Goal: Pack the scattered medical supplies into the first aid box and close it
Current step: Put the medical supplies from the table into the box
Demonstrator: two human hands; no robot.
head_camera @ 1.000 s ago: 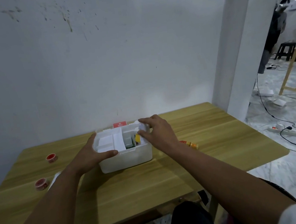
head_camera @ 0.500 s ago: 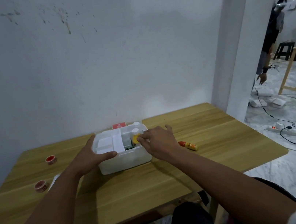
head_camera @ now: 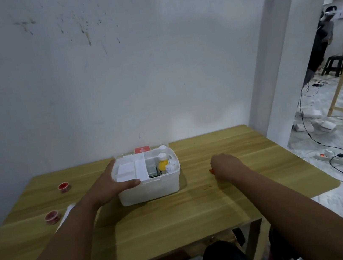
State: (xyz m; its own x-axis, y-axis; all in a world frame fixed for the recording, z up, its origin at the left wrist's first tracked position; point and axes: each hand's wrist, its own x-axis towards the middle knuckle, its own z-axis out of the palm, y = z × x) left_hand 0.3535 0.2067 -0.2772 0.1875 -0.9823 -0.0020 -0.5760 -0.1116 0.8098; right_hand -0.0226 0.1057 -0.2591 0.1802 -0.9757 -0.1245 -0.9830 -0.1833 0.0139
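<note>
The open white first aid box (head_camera: pixel 150 190) stands on the wooden table (head_camera: pixel 180 222) near the wall. It holds white packets (head_camera: pixel 125 172), a yellow bottle (head_camera: pixel 162 164) and small white bottles. My left hand (head_camera: pixel 116 182) grips the box's left rim, thumb along the front edge. My right hand (head_camera: pixel 224 164) rests on the table to the right of the box, fingers curled down over a small orange bottle (head_camera: pixel 211 171); only its red tip shows. Two red tape rolls (head_camera: pixel 64 187) (head_camera: pixel 52 217) lie at the far left. A white packet (head_camera: pixel 67 212) peeks out beside my left forearm.
The box lid with a red label (head_camera: pixel 142 149) lies behind the box against the wall. A pillar stands past the table's right end. Cables and a power strip (head_camera: pixel 337 158) lie on the floor there, and a person (head_camera: pixel 319 41) stands in the far room.
My right hand left the box's right compartment and moved right, down onto the orange bottle on the table. The left hand stayed on the box rim.
</note>
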